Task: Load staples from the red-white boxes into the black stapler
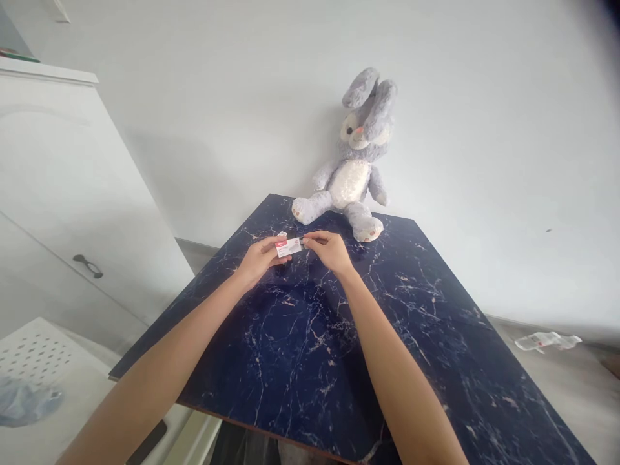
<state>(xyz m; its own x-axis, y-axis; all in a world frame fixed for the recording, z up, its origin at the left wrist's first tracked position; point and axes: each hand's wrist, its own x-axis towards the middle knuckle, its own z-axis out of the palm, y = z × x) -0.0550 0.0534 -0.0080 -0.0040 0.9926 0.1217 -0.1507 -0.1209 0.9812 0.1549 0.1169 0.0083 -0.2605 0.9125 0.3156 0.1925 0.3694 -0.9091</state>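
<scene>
Left hand (pixel 261 257) gripped box (pixel 289 246), long axis left-right; right hand (pixel 328 248) pinched a dark bit at its right end, over table (pixel 436 336).

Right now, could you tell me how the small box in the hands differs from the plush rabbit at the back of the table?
The small white box with a red label is flat-sided and tiny; the plush rabbit is grey, soft and far larger. The box is held above the dark marbled table by the left hand and right hand; the rabbit sits on it, against the wall. Both have white parts.
</scene>
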